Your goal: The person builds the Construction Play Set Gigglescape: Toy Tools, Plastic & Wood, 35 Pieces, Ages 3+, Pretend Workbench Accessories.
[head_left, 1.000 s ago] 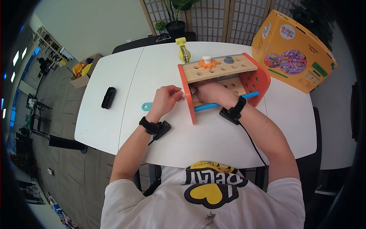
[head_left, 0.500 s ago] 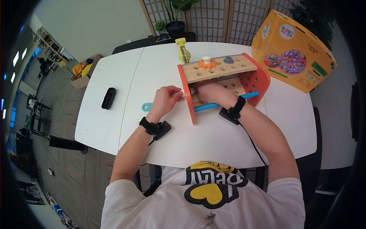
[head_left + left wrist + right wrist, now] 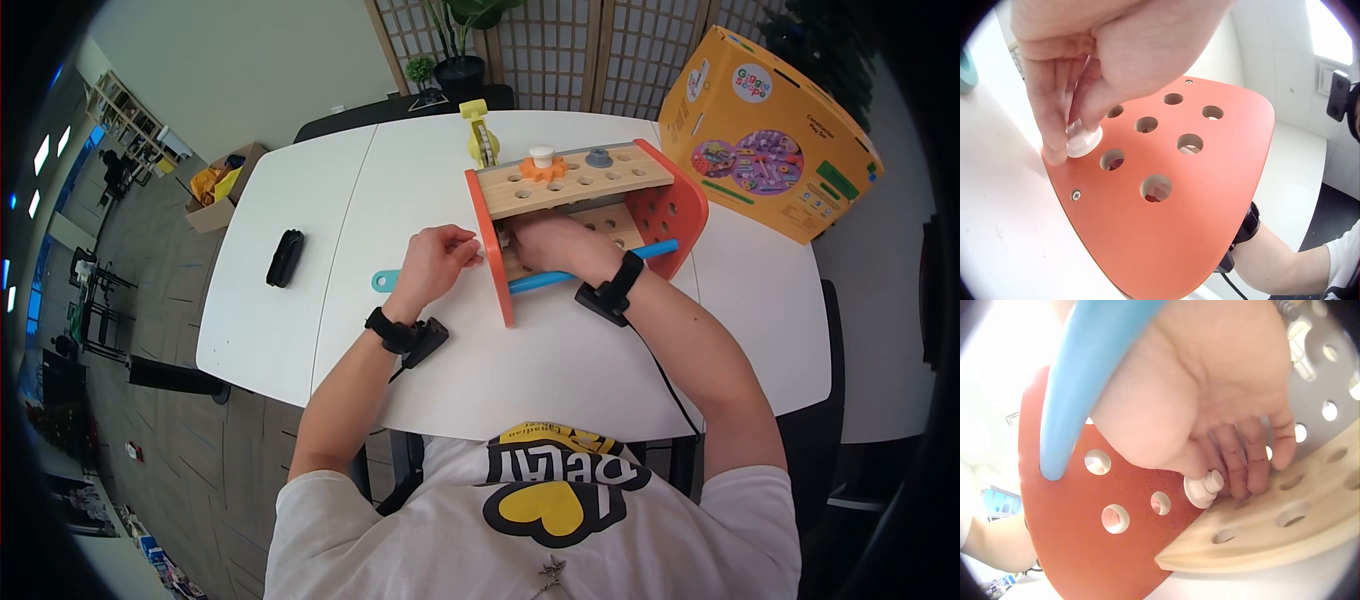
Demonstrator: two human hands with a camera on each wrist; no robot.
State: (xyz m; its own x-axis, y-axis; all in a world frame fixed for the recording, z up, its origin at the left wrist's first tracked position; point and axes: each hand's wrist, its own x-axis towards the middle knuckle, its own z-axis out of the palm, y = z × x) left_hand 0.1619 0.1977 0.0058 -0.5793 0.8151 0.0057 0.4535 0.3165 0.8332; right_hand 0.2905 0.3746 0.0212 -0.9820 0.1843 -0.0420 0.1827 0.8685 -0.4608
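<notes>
A toy workbench with orange-red side panels [image 3: 490, 250] and wooden shelves stands in front of me. Outside the near-left panel, my left hand [image 3: 437, 262] pinches a white flanged bolt [image 3: 1084, 142] with faceted sides, its flange right at the panel's lower edge row of holes. My right hand [image 3: 560, 245] reaches over the blue bar [image 3: 545, 281] into the bench. Its thumb and fingers are around a white flanged nut [image 3: 1202, 489] with a round stub, at the same panel's inner face, just above the lower wooden shelf [image 3: 1260, 531]. The fingers partly cover both pieces.
On the top shelf sit an orange gear [image 3: 543, 169] with a white knob and a grey piece [image 3: 600, 157]. A yellow-green toy [image 3: 482, 135] stands behind, a teal strip [image 3: 384, 280] lies by my left hand, a black case [image 3: 286, 257] farther left, and a large yellow box [image 3: 770, 135] back right.
</notes>
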